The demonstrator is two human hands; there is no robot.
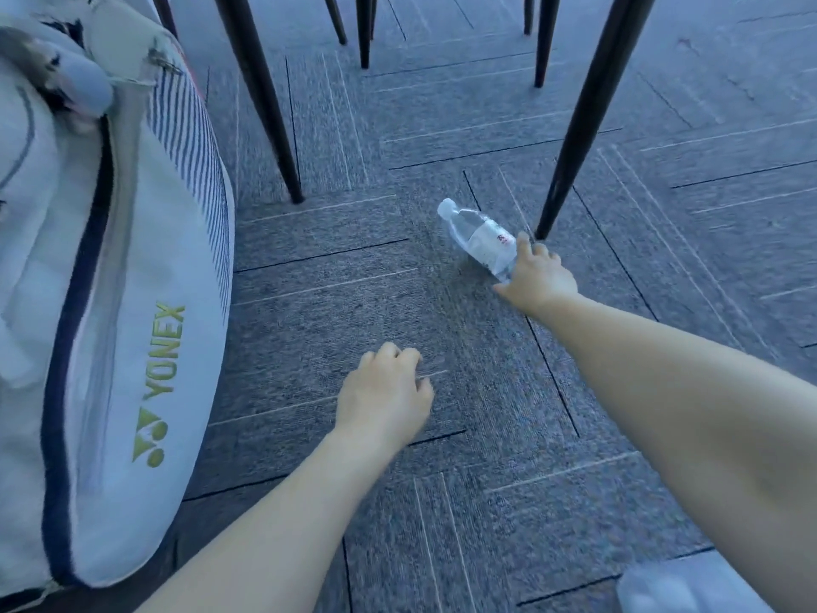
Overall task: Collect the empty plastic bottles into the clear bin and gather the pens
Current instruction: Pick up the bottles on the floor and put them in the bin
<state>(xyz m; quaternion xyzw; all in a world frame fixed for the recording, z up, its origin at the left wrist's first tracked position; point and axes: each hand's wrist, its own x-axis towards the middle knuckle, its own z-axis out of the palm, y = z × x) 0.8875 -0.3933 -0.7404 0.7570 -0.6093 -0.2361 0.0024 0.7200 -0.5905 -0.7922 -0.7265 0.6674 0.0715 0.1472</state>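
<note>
A clear plastic bottle (479, 236) with a white cap and a white label lies on the grey carpet beside a dark chair leg. My right hand (537, 276) reaches out and its fingers curl round the bottle's lower end. My left hand (384, 395) hovers over the carpet nearer to me, fingers loosely curled and holding nothing. No pens and no clear bin are plainly in view.
A large white sports bag (110, 303) with gold lettering fills the left side. Dark chair legs (588, 121) stand just right of the bottle, and another chair leg (265, 104) is at the upper left. A blurred translucent object (681, 586) shows at the bottom right corner.
</note>
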